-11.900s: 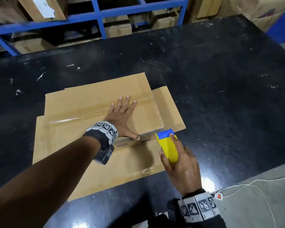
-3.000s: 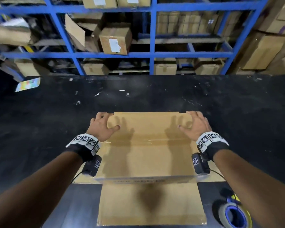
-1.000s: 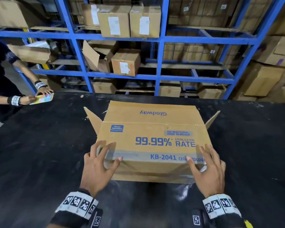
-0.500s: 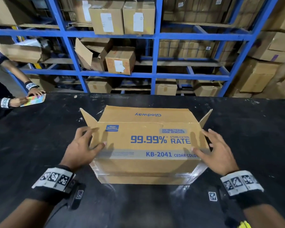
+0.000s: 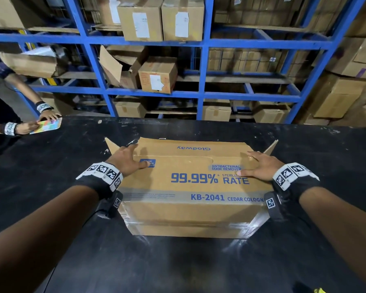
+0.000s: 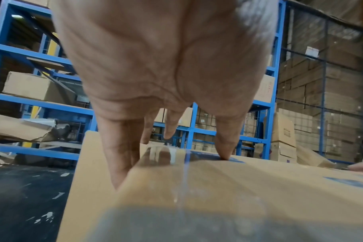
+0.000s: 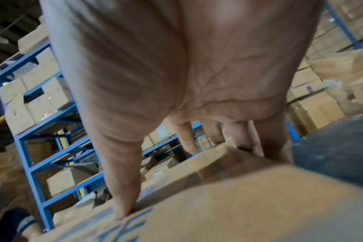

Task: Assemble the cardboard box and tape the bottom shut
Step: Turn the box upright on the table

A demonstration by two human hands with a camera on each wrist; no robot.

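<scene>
The brown cardboard box [image 5: 190, 208] with blue print stands on the black table [image 5: 51, 176], its printed side facing me. Clear tape [image 5: 259, 217] shines along its bottom edge. The far flap [image 5: 193, 148] and the two small side flaps [image 5: 111, 145] stick up and out at the top. My left hand [image 5: 127, 159] lies over the box's upper left corner, fingers spread and straight, thumb on the near face. My right hand [image 5: 260, 166] rests the same way on the upper right corner. The wrist views show straight fingers [image 6: 118, 163] on the cardboard [image 7: 238, 212].
Blue shelving [image 5: 201, 96] full of cartons runs behind the table's far edge. At the far left another person's hands hold a coloured card [image 5: 47, 125] on the table. A yellow tip [image 5: 319, 290] shows at the bottom right edge.
Since three seconds ago the box has been turned from taped side up to open side up. In the last second both hands slid from the lower front face up to the top corners.
</scene>
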